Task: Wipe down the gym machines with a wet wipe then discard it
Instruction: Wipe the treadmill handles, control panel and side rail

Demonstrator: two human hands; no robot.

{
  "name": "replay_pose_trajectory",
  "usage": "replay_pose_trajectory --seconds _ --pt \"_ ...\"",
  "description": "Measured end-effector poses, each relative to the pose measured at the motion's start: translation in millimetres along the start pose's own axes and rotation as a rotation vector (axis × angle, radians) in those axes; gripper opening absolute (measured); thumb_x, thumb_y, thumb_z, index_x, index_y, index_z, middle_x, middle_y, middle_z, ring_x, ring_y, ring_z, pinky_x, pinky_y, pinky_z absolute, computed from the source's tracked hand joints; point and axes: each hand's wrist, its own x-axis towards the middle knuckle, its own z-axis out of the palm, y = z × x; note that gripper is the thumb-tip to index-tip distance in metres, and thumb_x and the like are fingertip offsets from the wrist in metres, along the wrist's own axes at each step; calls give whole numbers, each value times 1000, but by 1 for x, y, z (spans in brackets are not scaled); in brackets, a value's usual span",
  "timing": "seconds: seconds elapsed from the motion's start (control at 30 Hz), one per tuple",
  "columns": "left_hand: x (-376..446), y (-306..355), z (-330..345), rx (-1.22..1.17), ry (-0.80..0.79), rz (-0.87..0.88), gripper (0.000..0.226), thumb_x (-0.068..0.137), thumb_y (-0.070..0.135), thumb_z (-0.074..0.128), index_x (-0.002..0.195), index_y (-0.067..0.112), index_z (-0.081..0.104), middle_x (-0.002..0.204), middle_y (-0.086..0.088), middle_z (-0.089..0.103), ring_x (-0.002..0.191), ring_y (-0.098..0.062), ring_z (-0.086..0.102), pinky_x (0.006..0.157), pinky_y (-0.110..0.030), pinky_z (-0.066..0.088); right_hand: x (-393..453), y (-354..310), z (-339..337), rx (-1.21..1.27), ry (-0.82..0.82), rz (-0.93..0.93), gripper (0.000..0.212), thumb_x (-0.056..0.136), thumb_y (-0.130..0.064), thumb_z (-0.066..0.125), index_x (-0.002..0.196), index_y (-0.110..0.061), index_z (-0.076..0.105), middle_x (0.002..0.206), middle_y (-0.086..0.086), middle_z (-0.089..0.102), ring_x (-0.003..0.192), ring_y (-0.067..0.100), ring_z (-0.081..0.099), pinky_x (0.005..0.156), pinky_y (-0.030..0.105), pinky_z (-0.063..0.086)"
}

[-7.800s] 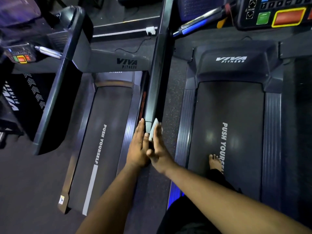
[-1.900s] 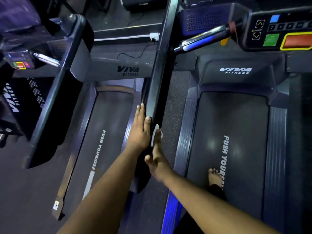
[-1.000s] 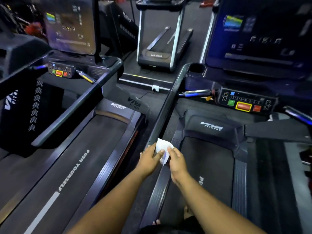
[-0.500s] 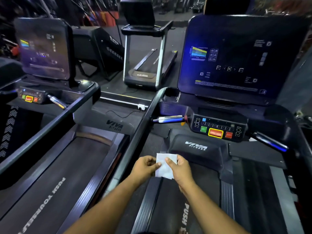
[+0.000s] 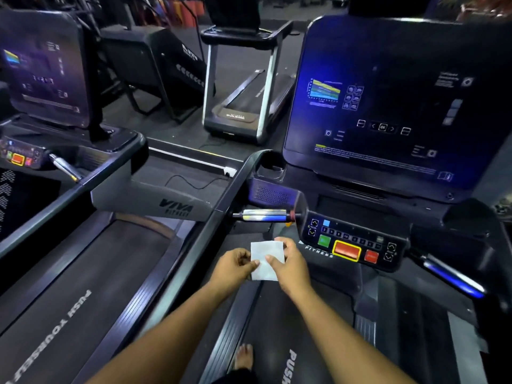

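A white wet wipe (image 5: 263,266) is held flat in the air in front of me, over the front of the treadmill I stand on. My left hand (image 5: 234,268) pinches its left edge and my right hand (image 5: 291,263) grips its right side with the thumb on top. Just beyond the hands is this treadmill's button console (image 5: 353,245) with green, orange and red buttons, and above it the big dark screen (image 5: 388,103). The black side handrail (image 5: 219,220) runs up to the left of the hands.
A second treadmill belt (image 5: 83,286) lies to my left with its own screen (image 5: 44,67) and console. A third treadmill (image 5: 243,79) and a black machine (image 5: 155,70) stand further back. A chrome grip bar (image 5: 263,214) juts out from the console; my bare foot (image 5: 244,356) rests on the belt.
Both hands left the side handrail and came together in front of me with the wipe spread between them. My view lifted from the belts to the console and screen.
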Motion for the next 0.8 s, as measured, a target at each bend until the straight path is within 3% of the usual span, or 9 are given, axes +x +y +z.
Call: replay_pose_trajectory --seconds 0.17,0.27,0.37,0.43,0.5,0.6,0.7,0.8 --pt "73 12 -4 375 84 106 20 92 44 68 85 28 60 74 12 65 76 -8 63 66 -30 44 69 -18 0 -199 51 -39 47 89 -15 73 129 -29 52 120 5 66 104 25 66 87 37 55" --pt "121 13 -6 597 158 263 25 91 51 62 87 27 64 90 11 68 97 -15 62 79 -35 44 107 -32 2 -353 73 -26 50 92 -18 69 135 -30 48 118 9 69 103 32 67 83 39 54" --pt "161 6 -6 758 137 319 31 92 55 59 113 32 64 120 11 62 123 -16 52 106 -46 36 140 -35 7 -588 72 -14 51 96 -23 64 142 -28 43 119 10 68 106 34 64 84 42 52" --pt "179 -2 -9 806 51 325 46 92 53 60 132 31 55 139 9 52 138 -17 42 119 -57 21 154 -32 12 -754 88 -62 50 95 -24 64 141 -23 45 120 8 67 110 32 61 88 43 48" --pt "188 -15 -12 870 -14 380 55 93 49 62 142 28 49 147 6 48 144 -19 38 121 -65 6 159 -27 18 -921 137 -126 52 92 -25 67 140 -21 49 126 5 64 113 30 58 90 45 47" --pt "195 -33 -18 998 -90 453 67 90 47 66 149 21 46 146 0 55 141 -24 47 119 -66 -10 158 -20 21 -1072 220 -245 61 87 -15 61 145 -19 47 143 9 50 128 31 50 98 48 45" --pt "195 -39 -22 1081 -113 493 80 85 47 73 153 18 44 150 -4 54 142 -26 47 117 -68 -6 157 -5 19 -1140 -5 -398 58 86 -11 59 142 -22 49 147 5 50 138 26 46 115 49 30" --pt "197 -38 -33 1158 -99 502 83 85 51 71 155 19 41 155 -7 49 148 -26 39 114 -76 -4 154 12 18 -1232 -127 -430 51 97 -37 49 145 -21 47 142 2 56 135 25 49 119 50 27"
